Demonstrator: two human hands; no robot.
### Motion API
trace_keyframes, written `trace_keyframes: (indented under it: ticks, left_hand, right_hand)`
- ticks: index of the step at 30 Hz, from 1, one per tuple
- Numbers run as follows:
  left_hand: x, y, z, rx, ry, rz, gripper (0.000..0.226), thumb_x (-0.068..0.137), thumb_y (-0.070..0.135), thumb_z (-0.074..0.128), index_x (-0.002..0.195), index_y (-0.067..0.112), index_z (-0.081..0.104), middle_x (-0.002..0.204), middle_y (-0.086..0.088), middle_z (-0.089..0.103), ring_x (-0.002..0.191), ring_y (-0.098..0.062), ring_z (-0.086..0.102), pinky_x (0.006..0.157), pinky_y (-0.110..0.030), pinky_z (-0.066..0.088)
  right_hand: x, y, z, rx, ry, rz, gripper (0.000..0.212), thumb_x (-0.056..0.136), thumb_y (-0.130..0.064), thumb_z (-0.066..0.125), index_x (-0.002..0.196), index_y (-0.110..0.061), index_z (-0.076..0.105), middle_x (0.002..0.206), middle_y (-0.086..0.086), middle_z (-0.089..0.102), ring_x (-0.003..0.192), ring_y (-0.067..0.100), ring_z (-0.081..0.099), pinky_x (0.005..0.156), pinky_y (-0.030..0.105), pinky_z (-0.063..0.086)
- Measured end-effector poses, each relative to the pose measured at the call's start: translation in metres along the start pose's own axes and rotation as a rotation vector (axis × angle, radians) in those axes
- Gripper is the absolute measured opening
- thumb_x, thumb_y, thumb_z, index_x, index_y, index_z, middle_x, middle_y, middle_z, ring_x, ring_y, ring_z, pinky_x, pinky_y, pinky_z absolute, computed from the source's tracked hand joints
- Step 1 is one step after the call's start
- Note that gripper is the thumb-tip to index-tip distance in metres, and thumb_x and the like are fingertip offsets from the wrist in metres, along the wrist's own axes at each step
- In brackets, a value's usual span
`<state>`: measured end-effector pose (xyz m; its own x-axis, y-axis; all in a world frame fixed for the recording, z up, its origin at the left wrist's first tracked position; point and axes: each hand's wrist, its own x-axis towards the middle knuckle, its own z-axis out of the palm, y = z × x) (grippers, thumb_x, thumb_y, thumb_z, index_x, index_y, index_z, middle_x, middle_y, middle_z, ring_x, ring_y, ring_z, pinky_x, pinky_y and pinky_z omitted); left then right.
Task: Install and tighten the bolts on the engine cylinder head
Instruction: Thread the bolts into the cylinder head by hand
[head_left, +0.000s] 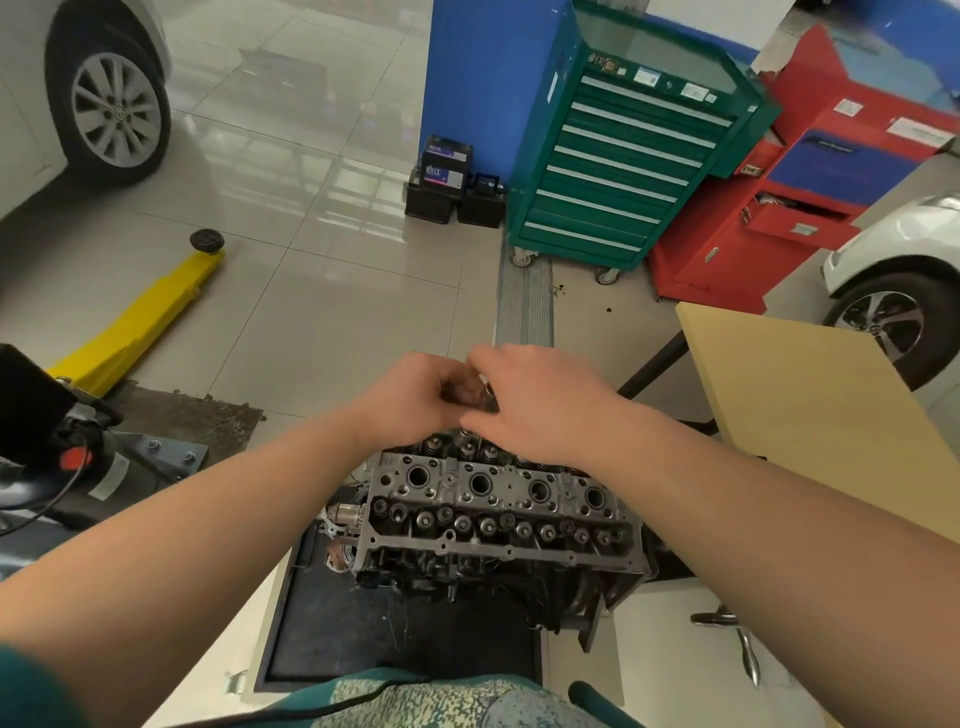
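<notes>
- The tiled floor (311, 291) spreads all round the cylinder head, which serves as the landmark here.
- A green tool cabinet (623, 161) stands well beyond the cylinder head, with a red cabinet (769, 218) just to its right.
- A tan desk (810, 410) lies to the right of the cylinder head.
- A yellow floor jack (140, 322) lies on the floor, far left of the cylinder head.
- The cylinder head (498, 504) sits on its engine, low in the middle of the view, on a stand over a black mat (363, 639).
- The left hand (415, 400) hovers over the far edge of the cylinder head, fingers curled round a small metal part.
- The right hand (540, 405) touches the left one above the same edge, fingers bent down onto that metal part (487, 399); what it is cannot be told.
</notes>
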<state>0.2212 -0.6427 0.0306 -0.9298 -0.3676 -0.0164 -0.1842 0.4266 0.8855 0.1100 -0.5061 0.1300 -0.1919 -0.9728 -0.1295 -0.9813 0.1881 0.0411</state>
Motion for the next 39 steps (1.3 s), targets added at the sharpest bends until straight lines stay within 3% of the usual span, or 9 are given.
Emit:
trace_keyframes:
  ticks: [3, 7, 13, 18, 22, 24, 29, 35, 39]
  left_hand:
    - [-0.002, -0.001, -0.005, -0.028, -0.062, -0.017, 0.022, 0.086, 0.017, 0.088, 0.099, 0.032, 0.076, 0.096, 0.009, 0.080, 0.092, -0.006, 0.075, 0.090, -0.027, 0.059]
    - [-0.006, 0.004, -0.001, -0.026, -0.086, 0.005, 0.031, 0.077, 0.023, 0.094, 0.096, 0.037, 0.074, 0.092, 0.015, 0.077, 0.091, -0.001, 0.072, 0.081, -0.018, 0.054]
    - [0.000, -0.001, -0.001, -0.025, -0.075, -0.014, 0.016, 0.088, 0.015, 0.085, 0.102, 0.018, 0.079, 0.096, -0.001, 0.081, 0.094, -0.021, 0.077, 0.091, -0.040, 0.061]
    - [0.000, 0.002, 0.002, 0.053, -0.100, -0.003, 0.022, 0.076, 0.027, 0.093, 0.088, 0.030, 0.075, 0.083, 0.013, 0.075, 0.079, -0.001, 0.068, 0.069, -0.021, 0.052]
    - [0.005, -0.002, 0.002, 0.048, -0.059, -0.007, 0.010, 0.082, 0.005, 0.082, 0.080, 0.008, 0.072, 0.072, -0.008, 0.072, 0.062, -0.012, 0.059, 0.065, -0.030, 0.051]
    - [0.004, -0.001, 0.001, 0.048, -0.097, -0.003, 0.014, 0.087, 0.013, 0.084, 0.085, 0.008, 0.070, 0.069, -0.004, 0.066, 0.058, -0.007, 0.052, 0.061, -0.025, 0.046]
    - [0.001, 0.000, 0.002, 0.047, -0.037, 0.022, 0.034, 0.078, 0.017, 0.091, 0.080, 0.041, 0.067, 0.074, 0.019, 0.071, 0.072, 0.006, 0.065, 0.064, -0.010, 0.045]
    - [0.003, -0.005, 0.000, 0.005, -0.077, 0.029, 0.017, 0.088, 0.016, 0.085, 0.086, 0.024, 0.070, 0.074, 0.002, 0.070, 0.065, -0.013, 0.064, 0.066, -0.020, 0.050]
    - [0.001, -0.004, 0.005, -0.019, -0.047, 0.013, 0.021, 0.080, 0.022, 0.091, 0.090, 0.017, 0.074, 0.083, -0.002, 0.073, 0.078, -0.019, 0.068, 0.072, -0.026, 0.053]
  right_hand:
    - [0.001, 0.004, 0.000, 0.052, -0.056, 0.009, 0.021, 0.100, -0.040, 0.061, 0.098, -0.022, 0.051, 0.082, -0.004, 0.052, 0.084, 0.027, 0.062, 0.062, 0.039, 0.047]
    - [0.004, -0.001, 0.002, -0.121, 0.013, 0.166, 0.061, 0.097, -0.077, 0.033, 0.067, -0.025, 0.038, 0.063, -0.005, 0.041, 0.054, 0.017, 0.040, 0.049, 0.031, 0.028]
    - [-0.001, 0.003, 0.000, 0.072, -0.072, -0.035, 0.020, 0.099, -0.033, 0.062, 0.109, -0.021, 0.050, 0.088, -0.005, 0.047, 0.089, 0.027, 0.062, 0.064, 0.038, 0.044]
    - [0.004, -0.003, -0.001, -0.132, 0.001, 0.172, 0.059, 0.097, -0.077, 0.033, 0.070, -0.025, 0.040, 0.064, -0.006, 0.039, 0.055, 0.017, 0.038, 0.051, 0.032, 0.028]
    - [0.001, 0.000, -0.003, 0.069, -0.069, -0.009, 0.029, 0.096, -0.050, 0.056, 0.111, -0.026, 0.050, 0.094, -0.007, 0.055, 0.087, 0.024, 0.061, 0.068, 0.040, 0.050]
    - [0.000, 0.005, -0.001, 0.073, -0.077, -0.012, 0.021, 0.099, -0.040, 0.058, 0.107, -0.023, 0.049, 0.089, -0.006, 0.050, 0.088, 0.026, 0.061, 0.068, 0.041, 0.051]
    - [0.005, 0.005, 0.002, -0.031, -0.025, 0.124, 0.056, 0.093, -0.081, 0.041, 0.085, -0.025, 0.046, 0.069, -0.007, 0.043, 0.070, 0.021, 0.051, 0.058, 0.036, 0.042]
    - [0.003, 0.008, -0.002, 0.118, -0.074, -0.009, 0.025, 0.101, -0.039, 0.060, 0.113, -0.019, 0.053, 0.091, -0.001, 0.059, 0.090, 0.027, 0.063, 0.071, 0.043, 0.054]
    - [0.008, 0.001, -0.001, -0.085, -0.023, 0.081, 0.046, 0.099, -0.070, 0.045, 0.089, -0.025, 0.048, 0.066, -0.007, 0.033, 0.070, 0.023, 0.047, 0.052, 0.034, 0.033]
